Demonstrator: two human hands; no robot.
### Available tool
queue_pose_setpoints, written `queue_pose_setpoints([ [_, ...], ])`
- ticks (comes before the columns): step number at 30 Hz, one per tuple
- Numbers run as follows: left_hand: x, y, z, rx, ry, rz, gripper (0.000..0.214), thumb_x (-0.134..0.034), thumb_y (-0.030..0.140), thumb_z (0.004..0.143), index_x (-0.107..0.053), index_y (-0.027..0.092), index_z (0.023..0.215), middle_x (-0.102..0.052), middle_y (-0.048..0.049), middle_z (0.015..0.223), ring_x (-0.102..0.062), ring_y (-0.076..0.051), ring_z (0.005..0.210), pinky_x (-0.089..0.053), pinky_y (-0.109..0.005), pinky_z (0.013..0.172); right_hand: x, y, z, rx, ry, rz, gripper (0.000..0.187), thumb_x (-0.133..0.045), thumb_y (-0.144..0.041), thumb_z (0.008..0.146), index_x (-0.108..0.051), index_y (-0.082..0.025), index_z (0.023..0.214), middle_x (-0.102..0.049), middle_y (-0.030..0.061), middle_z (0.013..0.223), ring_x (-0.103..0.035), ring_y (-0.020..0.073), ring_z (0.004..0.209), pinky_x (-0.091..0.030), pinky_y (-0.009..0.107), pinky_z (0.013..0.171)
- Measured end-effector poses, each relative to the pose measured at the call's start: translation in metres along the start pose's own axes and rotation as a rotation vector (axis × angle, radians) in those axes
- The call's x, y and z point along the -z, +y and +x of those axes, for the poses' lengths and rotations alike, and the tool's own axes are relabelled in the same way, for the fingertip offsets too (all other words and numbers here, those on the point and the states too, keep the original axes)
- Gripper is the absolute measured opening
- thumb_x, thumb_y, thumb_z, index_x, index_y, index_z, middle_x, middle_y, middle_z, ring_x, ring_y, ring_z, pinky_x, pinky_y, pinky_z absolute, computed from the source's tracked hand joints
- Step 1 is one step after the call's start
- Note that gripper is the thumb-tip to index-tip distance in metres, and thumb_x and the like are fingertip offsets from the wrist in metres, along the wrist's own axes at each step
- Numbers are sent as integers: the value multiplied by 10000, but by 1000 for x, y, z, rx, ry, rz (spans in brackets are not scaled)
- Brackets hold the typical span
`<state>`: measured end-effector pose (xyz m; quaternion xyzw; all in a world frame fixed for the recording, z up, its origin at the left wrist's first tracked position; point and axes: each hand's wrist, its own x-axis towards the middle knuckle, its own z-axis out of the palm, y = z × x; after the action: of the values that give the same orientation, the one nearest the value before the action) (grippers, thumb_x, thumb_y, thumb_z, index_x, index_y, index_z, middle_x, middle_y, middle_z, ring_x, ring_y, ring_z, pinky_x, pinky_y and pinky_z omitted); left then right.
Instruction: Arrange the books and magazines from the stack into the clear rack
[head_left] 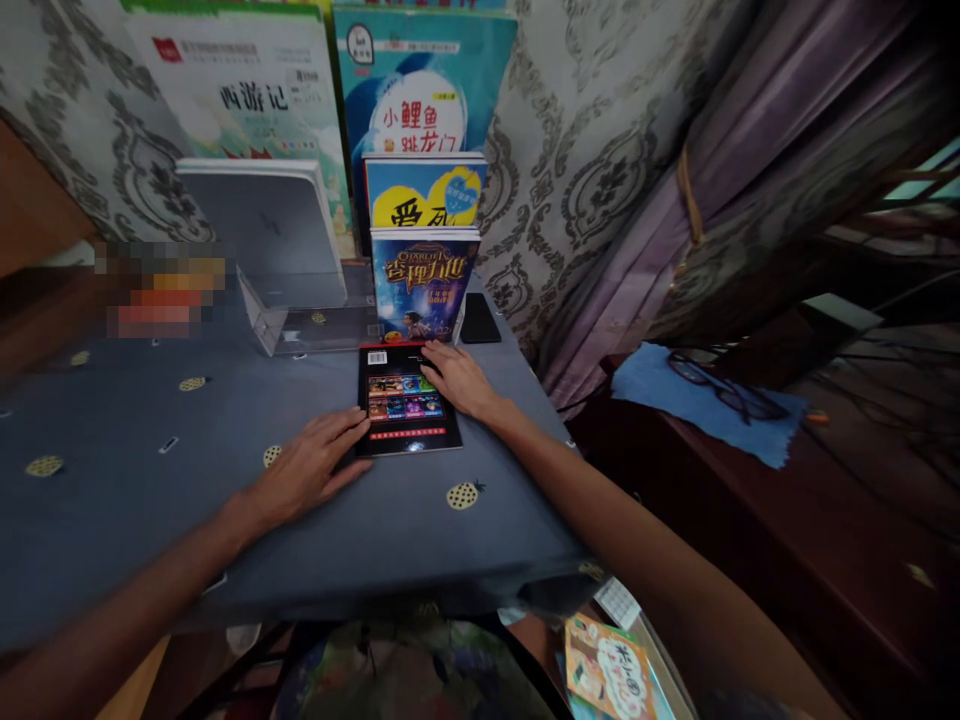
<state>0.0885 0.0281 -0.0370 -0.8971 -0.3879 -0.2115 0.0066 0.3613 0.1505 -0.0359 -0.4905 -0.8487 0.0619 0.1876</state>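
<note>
A black book (409, 412) lies flat on the desk (180, 530) between the two hands, its barcode at the far end from the wearer and two rows of small colored pictures across its middle. The left hand (326, 455) rests palm down with fingers stretched out, the fingertips meeting the book's left edge and the thumb lying near its close corner. The right hand (457, 380) is laid lower side down over the far right part of the cover, fingers extended and unclenched; neither hand is wrapped around anything. Just beyond the right hand's fingertips stands a blue book with gold lettering (424, 285), and behind it a yellow-and-blue book (424, 195) and a tall teal book (431, 75). A dark, phone-like slab (480, 318) lies past the right hand, just beside the blue book. Farther out from the left hand, a clear stand (315, 328) supports a gray book (262, 230), with a pale green-topped book (232, 75) behind. Well to the right of the right hand, eyeglasses (750, 403) rest on a light blue cloth (637, 390). Below the right forearm, under desk level, sits an orange-covered book (589, 665).
</note>
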Motion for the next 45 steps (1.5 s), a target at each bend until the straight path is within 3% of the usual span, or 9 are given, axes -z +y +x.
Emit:
queue_pose_setpoints([
  [7, -1, 0, 1, 29, -20, 8, 467, -421, 482, 1014, -587, 203, 1350, -618, -128, 1381, -606, -276, 1246, -520, -486, 1044, 7, -7, -22, 56, 19, 29, 326, -490, -182, 995, -673, -109, 1254, -642, 154, 1365, -566, 252, 1322, -434, 422, 1126],
  [16, -3, 2, -1, 1, -8, 7, 479, -423, 493, 1012, -601, 178, 1326, -632, -145, 1362, -604, -283, 1253, -511, -494, 1050, 25, -30, -120, 200, 26, 39, 368, -526, -322, 1000, -635, -190, 1326, -639, 132, 1375, -544, 266, 1348, -445, 517, 1111],
  [25, 12, 54, -51, -91, 31, 36, 592, -523, 542, 957, -490, 189, 1430, -614, -152, 1383, -592, -295, 1257, -512, -485, 1029, 40, -52, -195, 349, -21, -14, 786, -670, -583, 866, -448, -151, 1485, -552, 209, 1453, -465, 319, 1408, -384, 597, 1138],
  [28, 11, 75, -73, -119, 20, 54, 581, -557, 495, 949, -493, 166, 1424, -642, -164, 1333, -599, -308, 1230, -524, -484, 995, 33, -60, -220, 361, -1, -31, 679, -649, -405, 923, -405, -175, 1514, -568, 186, 1445, -460, 290, 1416, -394, 582, 1138],
  [32, 11, 89, -89, -161, -24, 100, 456, -511, 253, 967, -500, 160, 1413, -684, -149, 1246, -608, -290, 1197, -512, -484, 1009, 29, -68, -241, 370, 123, -4, 492, -522, -146, 953, -508, -206, 1442, -673, 131, 1328, -562, 238, 1328, -510, 483, 1058],
  [37, 67, 86, -59, -168, 120, -173, 425, -467, 258, 979, -517, 287, 1401, -723, -69, 1159, -655, -238, 1104, -565, -408, 929, 75, -80, -219, 419, 198, 287, 341, -453, -242, 1023, -608, -247, 1326, -764, 78, 1117, -702, 194, 1082, -598, 348, 887],
  [40, 105, 77, -9, 15, 305, -354, 213, -488, 304, 978, -696, 288, 1017, -705, 11, 807, -653, -165, 727, -541, -282, 629, 108, -88, -177, 195, 345, 400, 258, -514, -395, 1008, -728, -252, 1032, -763, 23, 879, -715, 177, 808, -580, 294, 729],
  [42, 111, 65, 27, 210, 389, -451, 320, -523, 358, 952, -616, 218, 680, -547, 30, 583, -527, -120, 553, -443, -240, 515, 115, -87, -142, 23, 456, 512, 313, -559, -446, 973, -712, -225, 813, -683, -6, 698, -643, 148, 646, -529, 261, 607],
  [45, 88, 37, 71, 384, 437, -776, 422, -529, 502, 907, -535, 191, 622, -497, 28, 585, -465, -99, 534, -380, -212, 474, 102, -74, -91, -108, 436, 753, 407, -591, -548, 896, -626, -207, 678, -596, -17, 610, -556, 126, 558, -468, 234, 510],
])
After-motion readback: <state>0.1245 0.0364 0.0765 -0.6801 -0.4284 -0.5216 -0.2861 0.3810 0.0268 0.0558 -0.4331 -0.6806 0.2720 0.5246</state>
